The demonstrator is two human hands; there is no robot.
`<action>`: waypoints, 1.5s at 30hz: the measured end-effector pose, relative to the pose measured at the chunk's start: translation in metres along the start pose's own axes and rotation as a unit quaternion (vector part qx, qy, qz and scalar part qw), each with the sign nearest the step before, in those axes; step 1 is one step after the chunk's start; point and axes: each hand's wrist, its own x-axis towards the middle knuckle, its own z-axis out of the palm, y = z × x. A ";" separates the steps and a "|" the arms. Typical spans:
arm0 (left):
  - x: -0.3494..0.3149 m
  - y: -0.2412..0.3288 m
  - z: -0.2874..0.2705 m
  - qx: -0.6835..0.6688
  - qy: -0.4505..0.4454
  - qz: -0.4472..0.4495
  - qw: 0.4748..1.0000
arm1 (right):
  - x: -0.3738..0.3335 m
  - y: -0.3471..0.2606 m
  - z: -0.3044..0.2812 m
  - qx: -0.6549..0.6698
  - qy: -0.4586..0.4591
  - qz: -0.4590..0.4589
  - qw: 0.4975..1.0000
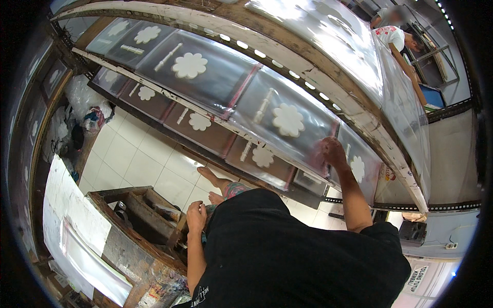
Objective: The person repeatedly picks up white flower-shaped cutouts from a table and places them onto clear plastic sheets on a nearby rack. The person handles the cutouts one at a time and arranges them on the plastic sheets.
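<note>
My right hand (333, 153) is stretched out to the shelf, its fingers curled together at the edge of a clear plastic sheet (251, 134). That sheet carries a white flower shape (288, 120) and a narrow white bar. Beside it on the same level lies another clear sheet (215, 95) with the same kind of print, and pinkish-red strips run along the sheet edges. Low by my knee, my left hand (195, 217) hangs with its fingers curled in, and nothing shows in it. It is close to a worn wooden stand (131, 197).
A lower shelf level holds more printed sheets (182, 114). Above, a perforated metal beam (328, 77) and glossy plastic (328, 31) cross the view. A paint-stained table (149, 264) stands left, beyond it plastic bags (84, 100). Another person (393, 38) is at the far right.
</note>
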 end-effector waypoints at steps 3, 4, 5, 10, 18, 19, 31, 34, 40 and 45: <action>-0.004 -0.002 0.000 0.012 0.004 -0.006 1.000 | 0.002 -0.009 -0.005 0.011 0.007 0.043 0.999; -0.004 -0.001 0.001 0.005 0.004 -0.009 1.000 | 0.002 -0.003 -0.004 0.009 0.004 0.050 0.999; -0.003 -0.001 0.002 -0.003 0.003 -0.011 1.000 | 0.003 0.001 -0.003 0.006 0.001 0.058 0.998; -0.003 0.001 0.001 -0.019 0.025 -0.017 0.999 | 0.020 -0.024 -0.020 -0.015 0.058 -0.020 0.998; -0.008 0.005 -0.022 -0.041 0.109 -0.052 0.992 | 0.095 -0.199 -0.028 0.225 0.054 -0.208 0.950; -0.010 0.006 -0.025 -0.049 0.118 -0.057 0.990 | 0.099 -0.221 -0.025 0.249 0.042 -0.216 0.943; -0.049 0.048 -0.112 -0.066 0.414 -0.145 0.896 | 0.089 -0.463 0.133 0.464 -0.480 -0.239 0.706; -0.064 0.058 -0.136 -0.034 0.497 -0.200 0.844 | 0.080 -0.487 0.184 0.434 -0.582 -0.169 0.666; -0.086 0.052 -0.158 0.093 0.600 -0.307 0.733 | 0.083 -0.517 0.254 0.324 -0.679 -0.144 0.643; -0.087 0.066 -0.175 0.066 0.650 -0.337 0.678 | 0.096 -0.539 0.260 0.275 -0.697 -0.147 0.646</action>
